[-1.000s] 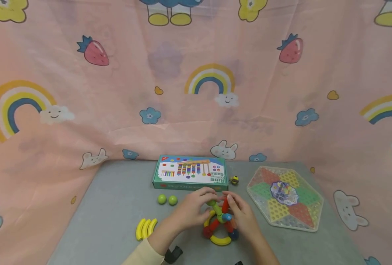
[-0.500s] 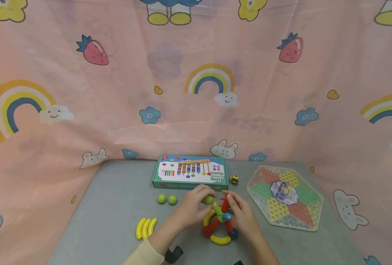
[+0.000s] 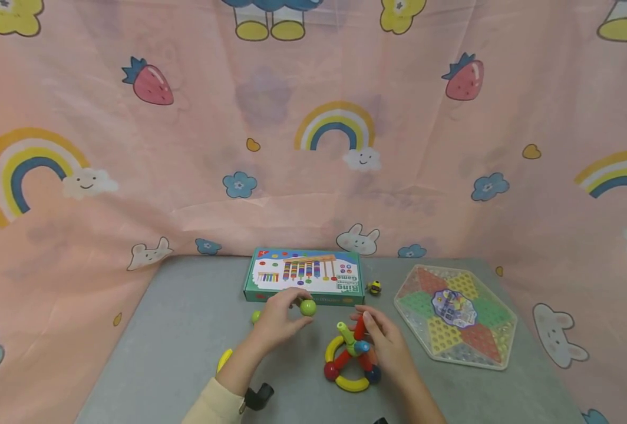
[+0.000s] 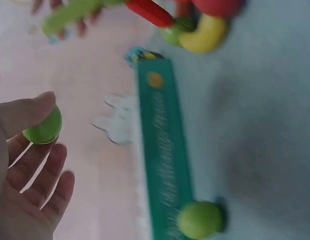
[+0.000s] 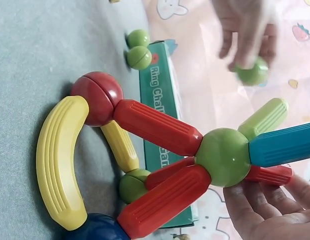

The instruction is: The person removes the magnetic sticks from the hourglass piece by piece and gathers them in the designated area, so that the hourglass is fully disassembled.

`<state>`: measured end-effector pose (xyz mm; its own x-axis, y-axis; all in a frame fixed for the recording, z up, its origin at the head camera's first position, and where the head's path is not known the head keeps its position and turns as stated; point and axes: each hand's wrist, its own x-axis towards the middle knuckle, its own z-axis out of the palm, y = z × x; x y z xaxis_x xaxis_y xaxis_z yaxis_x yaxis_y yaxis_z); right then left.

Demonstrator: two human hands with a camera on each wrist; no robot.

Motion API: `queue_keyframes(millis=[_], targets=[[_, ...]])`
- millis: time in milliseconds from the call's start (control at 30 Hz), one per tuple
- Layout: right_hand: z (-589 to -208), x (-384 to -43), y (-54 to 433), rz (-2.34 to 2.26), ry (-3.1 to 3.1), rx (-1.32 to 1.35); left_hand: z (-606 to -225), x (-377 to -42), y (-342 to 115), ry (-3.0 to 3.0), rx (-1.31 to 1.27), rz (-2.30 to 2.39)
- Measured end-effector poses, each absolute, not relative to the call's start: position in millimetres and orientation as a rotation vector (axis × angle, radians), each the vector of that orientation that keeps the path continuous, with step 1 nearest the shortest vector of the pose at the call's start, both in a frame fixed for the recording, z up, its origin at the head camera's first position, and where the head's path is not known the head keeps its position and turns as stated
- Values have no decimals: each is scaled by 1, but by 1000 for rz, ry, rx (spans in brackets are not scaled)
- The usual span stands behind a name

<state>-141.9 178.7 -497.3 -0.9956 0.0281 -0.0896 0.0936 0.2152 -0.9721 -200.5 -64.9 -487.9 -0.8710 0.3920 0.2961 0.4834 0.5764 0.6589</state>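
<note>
My left hand (image 3: 277, 318) pinches a green ball (image 3: 308, 307) between thumb and fingers, raised left of a magnetic stick-and-ball model. That model has a ring of yellow curved sticks (image 3: 352, 385) with a red ball (image 3: 332, 371) and a dark blue ball (image 3: 373, 375). Red sticks (image 5: 160, 127) rise from the ring to a green centre ball (image 5: 225, 156). From it stick out a light green stick (image 5: 265, 119), a blue stick (image 5: 282, 145) and another red stick (image 3: 360, 327). My right hand (image 3: 393, 344) holds that last red stick, fingers partly behind it.
Two loose green balls (image 5: 139, 57) lie in front of the green game box (image 3: 303, 277). Yellow curved sticks (image 3: 224, 358) are partly hidden behind my left forearm. A toy bee (image 3: 375, 287) stands beside the box. At right lies a hexagonal Chinese checkers board (image 3: 456, 318).
My left hand has moved left, away from the light green stick's tip, taking the green ball with it. The tip is now bare. My right hand stays in place at the red stick.
</note>
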Motion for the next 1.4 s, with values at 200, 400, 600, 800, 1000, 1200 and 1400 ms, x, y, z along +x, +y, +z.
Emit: queue_keyframes(millis=[200,400,600,800,1000,1200,1400], targets=[[-500,-142,181,-1940,2408,134,-522,-217,-74,-2807,-629,-1116],[-501,-141,181,-1944,2397,133,-554,-227,-81,-2875,-502,-1039],[-500,-142,180,-1933,2406,142,-560,-229,-84,-2938,-477,-991],[-499,-141,179,-1942,2395,142,-562,-228,-82,-2991,-466,-912],[-498,-142,179,-1941,2399,145,-560,-228,-81,-3014,-485,-854],[-499,-142,179,-1935,2390,155,-559,-226,-82,-2990,-493,-827],[-500,-143,181,-1925,2400,157,-549,-218,-79,-2919,-482,-936]])
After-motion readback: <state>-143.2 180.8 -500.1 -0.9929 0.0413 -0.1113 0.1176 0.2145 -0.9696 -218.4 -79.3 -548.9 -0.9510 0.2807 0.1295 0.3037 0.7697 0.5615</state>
